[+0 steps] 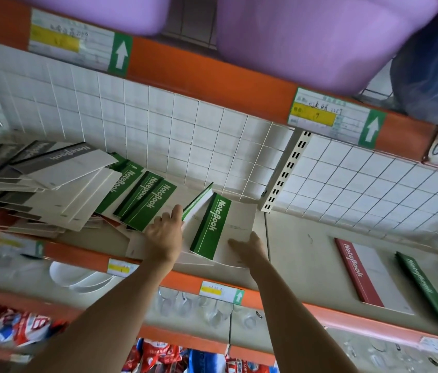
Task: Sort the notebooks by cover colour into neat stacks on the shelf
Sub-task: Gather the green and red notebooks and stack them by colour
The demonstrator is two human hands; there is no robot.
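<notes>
One head-worn wide-angle view looks forward and slightly down into a shelf bay at close reach, tilted so the orange rails run downward to the right. Both forearms enter from the bottom edge, and the wire grid back panel faces the lens

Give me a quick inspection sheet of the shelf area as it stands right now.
Surface: beige shelf with an orange front edge.
Job's things: messy grey-covered heap at left; green notebooks fanned beside it; one green notebook under the hands; red notebook and green stack at right.
Clutter: nothing seen.
Grippers: left hand and right hand lie on the loose notebooks.
Cables: nothing seen.
Surroundings: white wire grid behind, purple bins above, snack packets below.
</notes>
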